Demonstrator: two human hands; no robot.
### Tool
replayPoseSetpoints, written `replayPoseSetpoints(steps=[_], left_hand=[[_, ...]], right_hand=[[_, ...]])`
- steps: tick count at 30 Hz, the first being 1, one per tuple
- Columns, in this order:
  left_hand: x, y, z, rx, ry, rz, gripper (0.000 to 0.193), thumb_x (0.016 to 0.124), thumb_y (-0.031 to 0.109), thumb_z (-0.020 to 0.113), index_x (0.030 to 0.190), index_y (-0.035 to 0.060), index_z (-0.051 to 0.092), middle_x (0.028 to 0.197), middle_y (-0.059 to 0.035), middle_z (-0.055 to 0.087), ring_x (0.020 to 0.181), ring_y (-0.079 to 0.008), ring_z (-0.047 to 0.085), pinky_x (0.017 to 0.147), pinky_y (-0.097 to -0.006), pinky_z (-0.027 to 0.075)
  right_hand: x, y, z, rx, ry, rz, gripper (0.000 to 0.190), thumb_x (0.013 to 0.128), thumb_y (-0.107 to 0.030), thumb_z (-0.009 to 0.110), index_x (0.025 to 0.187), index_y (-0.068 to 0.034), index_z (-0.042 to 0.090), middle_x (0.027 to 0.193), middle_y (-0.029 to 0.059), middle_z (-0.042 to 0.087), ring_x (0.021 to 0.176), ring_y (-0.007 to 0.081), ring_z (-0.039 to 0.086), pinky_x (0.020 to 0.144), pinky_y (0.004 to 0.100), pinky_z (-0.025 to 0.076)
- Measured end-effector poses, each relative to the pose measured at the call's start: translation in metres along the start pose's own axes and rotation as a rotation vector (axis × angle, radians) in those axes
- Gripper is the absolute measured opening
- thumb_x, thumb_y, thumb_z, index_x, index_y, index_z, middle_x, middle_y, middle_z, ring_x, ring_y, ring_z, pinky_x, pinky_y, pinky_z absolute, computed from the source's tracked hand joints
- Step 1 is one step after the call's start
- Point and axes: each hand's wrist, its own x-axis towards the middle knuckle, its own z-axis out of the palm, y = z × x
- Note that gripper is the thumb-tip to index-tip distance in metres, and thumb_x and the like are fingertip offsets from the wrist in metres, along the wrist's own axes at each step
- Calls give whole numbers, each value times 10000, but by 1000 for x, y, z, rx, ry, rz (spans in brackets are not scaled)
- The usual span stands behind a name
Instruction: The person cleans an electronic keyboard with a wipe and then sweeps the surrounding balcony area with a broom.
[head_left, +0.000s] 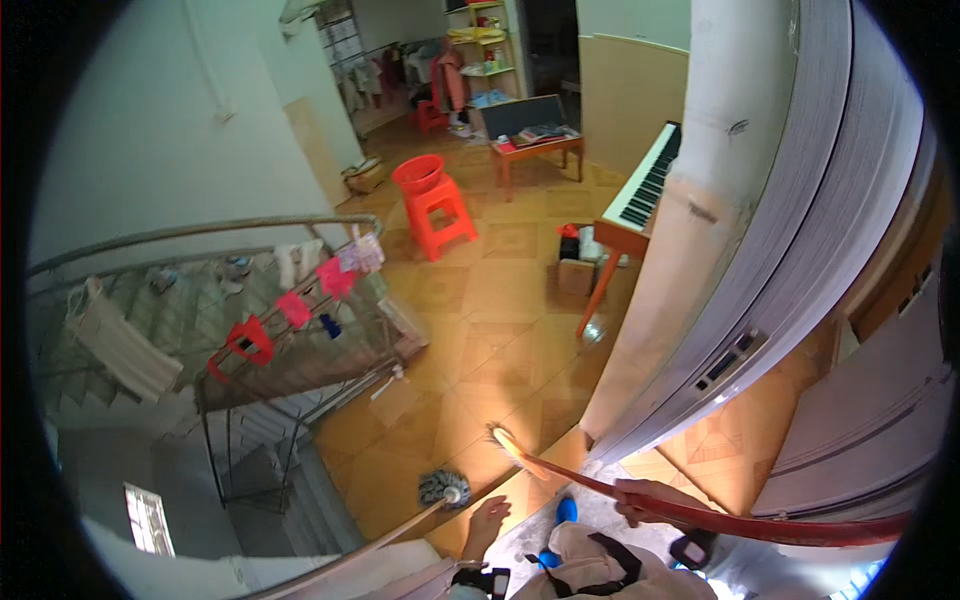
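My right hand grips the long red handle of a broom at the lower right. The broom's orange head, with dark bristles at its far end, is over the tiled floor near the doorway threshold. My left hand holds nothing that I can see, its fingers partly spread and a little bent. Just beyond it to the left is a mop with a grey, shaggy head and a pale pole running to the lower left.
A stair railing hung with cloths bounds the stairwell at left. Ahead stand a red plastic stool with a basin and a wooden bench. A piano keyboard and a cardboard box are beyond the door frame at right.
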Motion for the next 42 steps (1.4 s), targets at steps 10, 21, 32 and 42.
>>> replayPoseSetpoints(steps=[10, 21, 32, 42], left_hand=[[65, 72, -68, -153, 287, -116, 290, 915, 174, 541, 1176, 48, 536, 1035, -65, 627, 883, -145, 621, 705, -278, 530], [280, 118, -118, -23, 142, -50, 299, 917, 194, 532, 1159, 18, 533, 965, -79, 643, 870, -163, 624, 704, -272, 500], [516, 314, -134, 108, -352, 275, 344, 928, 278, 551, 1176, 39, 534, 1051, -74, 621, 970, -173, 591, 793, -306, 484], [486, 516, -65, 178, -629, 274, 186, 929, 73, 497, 1087, 24, 583, 958, -86, 636, 801, -131, 595, 691, -258, 484]], right_hand=[[90, -64, -62, 114, -68, -102, 270, 956, -343, 476, 787, -135, 509, 622, -15, 472, 555, 100, 445, 535, 254, 377], [184, -127, -99, 500, 26, -87, 322, 957, -418, 459, 782, -151, 503, 621, -22, 458, 430, 60, 367, 511, 252, 360], [315, -165, -131, 1088, -72, -580, 352, 986, -402, 401, 785, -148, 542, 577, -60, 365, 428, 56, 293, 448, 224, 308], [341, -171, -189, 1171, 292, -662, 444, 940, -479, 454, 939, -56, 588, 651, 43, 467, 430, 73, 296, 385, 163, 253]])
